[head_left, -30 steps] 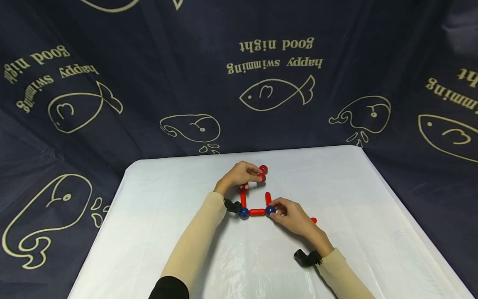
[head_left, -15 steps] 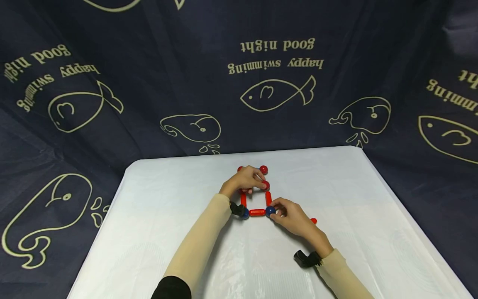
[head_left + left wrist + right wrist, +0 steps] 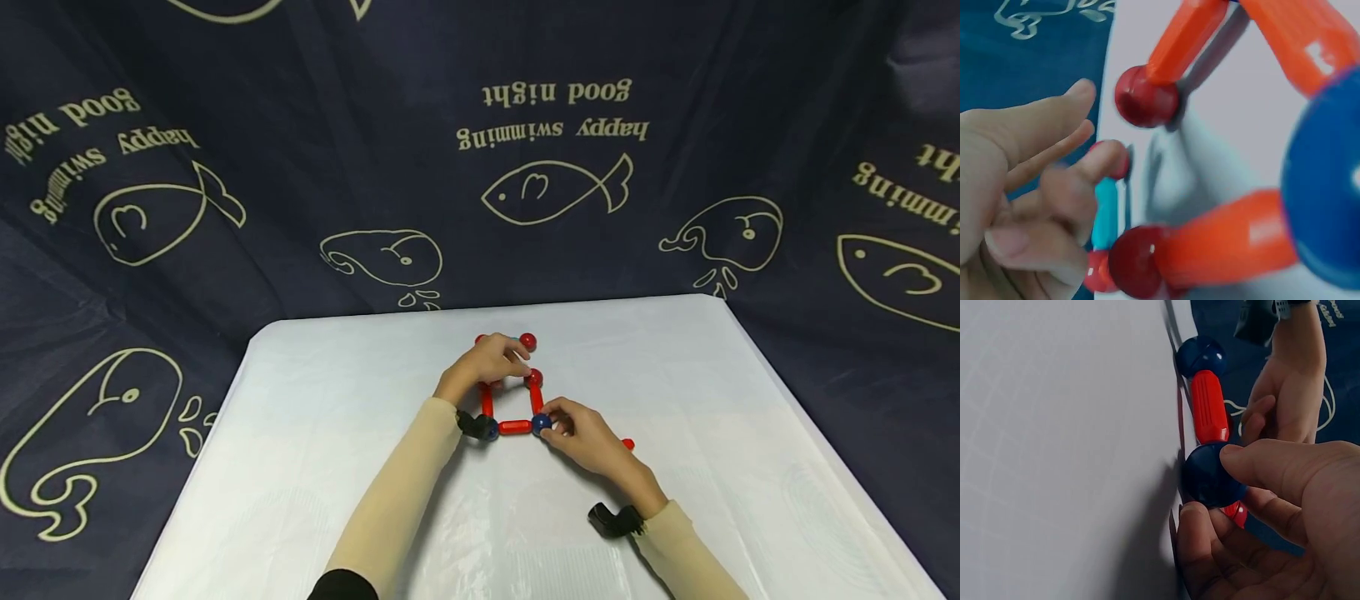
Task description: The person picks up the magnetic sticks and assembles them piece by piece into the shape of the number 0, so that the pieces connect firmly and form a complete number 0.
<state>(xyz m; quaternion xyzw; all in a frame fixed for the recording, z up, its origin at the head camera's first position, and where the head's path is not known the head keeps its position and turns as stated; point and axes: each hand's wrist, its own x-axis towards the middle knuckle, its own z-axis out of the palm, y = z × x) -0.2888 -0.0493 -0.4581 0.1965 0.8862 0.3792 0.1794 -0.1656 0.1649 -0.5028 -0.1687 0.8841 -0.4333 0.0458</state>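
A three-sided magnetic frame of red rods lies on the white table. Its near red rod point(image 3: 515, 427) joins two blue balls, and two side rods run away from them to red balls. My right hand point(image 3: 588, 437) pinches the right blue ball point(image 3: 1210, 475) between thumb and fingers. Just off the right-hand red ball point(image 3: 1146, 97), my left hand point(image 3: 1029, 181) has parted fingers with nothing between them. The other red ball point(image 3: 1138, 262) joins the left side rod point(image 3: 1229, 240). In the head view, my left hand point(image 3: 491, 358) mostly covers that ball.
Behind the frame, a cyan rod point(image 3: 1105, 212) links two more red balls, one of them the far red ball point(image 3: 528, 342). A red piece point(image 3: 627, 444) shows beside my right wrist, mostly hidden. Dark printed cloth point(image 3: 555, 250) hangs behind the table.
My left hand has carried a red ball toward me onto the far end of the right side rod, then let go of it. My right hand has stayed on the blue ball.
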